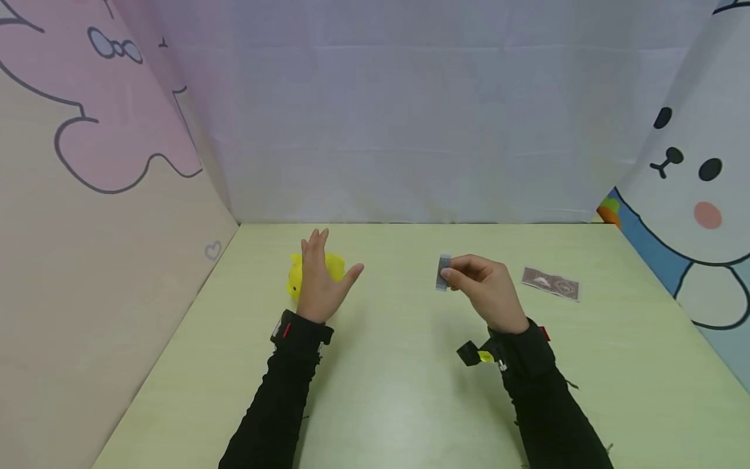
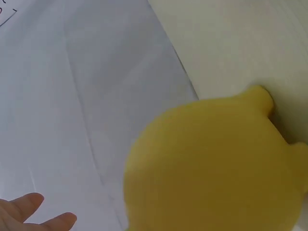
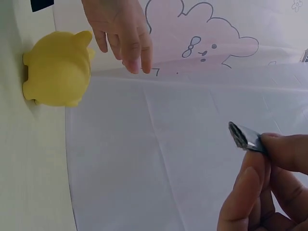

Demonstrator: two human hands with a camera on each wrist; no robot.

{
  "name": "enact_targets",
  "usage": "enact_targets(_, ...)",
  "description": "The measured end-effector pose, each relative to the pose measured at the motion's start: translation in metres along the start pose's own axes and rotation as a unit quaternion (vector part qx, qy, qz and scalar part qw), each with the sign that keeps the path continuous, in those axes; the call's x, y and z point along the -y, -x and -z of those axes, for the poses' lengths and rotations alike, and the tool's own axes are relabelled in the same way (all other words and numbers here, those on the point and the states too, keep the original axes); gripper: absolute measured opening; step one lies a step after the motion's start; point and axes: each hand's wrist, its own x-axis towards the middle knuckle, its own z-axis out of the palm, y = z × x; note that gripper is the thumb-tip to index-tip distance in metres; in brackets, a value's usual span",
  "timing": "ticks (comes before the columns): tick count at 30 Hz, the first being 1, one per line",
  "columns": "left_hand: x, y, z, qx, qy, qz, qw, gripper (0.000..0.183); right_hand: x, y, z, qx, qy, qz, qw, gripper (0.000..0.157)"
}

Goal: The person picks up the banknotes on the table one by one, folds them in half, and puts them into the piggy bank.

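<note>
A yellow piggy bank (image 3: pixel 57 70) stands on the table at the left; in the left wrist view its rounded body (image 2: pixel 211 163) fills the lower right. My left hand (image 1: pixel 321 286) is raised in front of it with straight fingers and the thumb spread wide, holding nothing. In the head view that hand covers the middle of the bank. My right hand (image 1: pixel 492 296) pinches a small folded grey-blue paper note (image 1: pixel 443 272) between thumb and fingers. The right wrist view shows the folded layers at the note's end (image 3: pixel 237 134). The bank's top is partly hidden from the head view.
A brownish printed banknote (image 1: pixel 551 284) lies flat on the pale table (image 1: pixel 398 391), to the right of my right hand. White curtain (image 1: pixel 410 117) closes off the back edge, and cartoon-printed cloth hangs at both sides. Black straps with small devices are on both wrists.
</note>
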Motion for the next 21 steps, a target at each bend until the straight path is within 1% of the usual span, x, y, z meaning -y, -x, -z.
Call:
enact_targets(3, 0.013, -0.004, 0.004, -0.025, -0.037, 0.018, 0.9988, 0.092, 0.001, 0.0, 0.0, 0.001, 0.002, 0.003, 1.0, 0.024)
enact_targets(5, 0.021, -0.006, 0.008, -0.041, -0.056, 0.023, 0.9973, 0.092, 0.002, 0.001, -0.001, 0.002, 0.001, 0.005, 1.0, 0.024)
enact_targets(7, 0.028, -0.007, 0.011, -0.052, -0.068, 0.03, 0.9959, 0.092, 0.002, 0.001, -0.001, 0.001, 0.003, 0.007, 1.0, 0.023)
enact_targets(9, 0.034, -0.008, 0.014, -0.053, -0.065, 0.039, 0.9957, 0.093, 0.002, 0.001, 0.0, 0.002, 0.001, 0.005, 1.0, 0.023)
enact_targets(11, 0.039, -0.008, 0.017, -0.044, -0.057, 0.054, 0.9959, 0.093, 0.002, 0.001, 0.0, 0.002, 0.001, 0.002, 1.0, 0.023)
enact_targets(16, 0.049, -0.007, 0.021, -0.002, -0.029, 0.106, 0.994, 0.097, 0.001, 0.001, 0.0, 0.004, 0.0, 0.0, 1.0, 0.024)
enact_targets(19, 0.052, -0.006, 0.022, 0.025, 0.004, 0.14, 0.9898, 0.1, 0.001, 0.001, 0.0, 0.006, -0.001, 0.004, 1.0, 0.023)
enact_targets(21, 0.054, -0.006, 0.022, 0.039, 0.025, 0.165, 0.9853, 0.102, 0.002, 0.002, 0.0, 0.007, -0.002, 0.006, 1.0, 0.023)
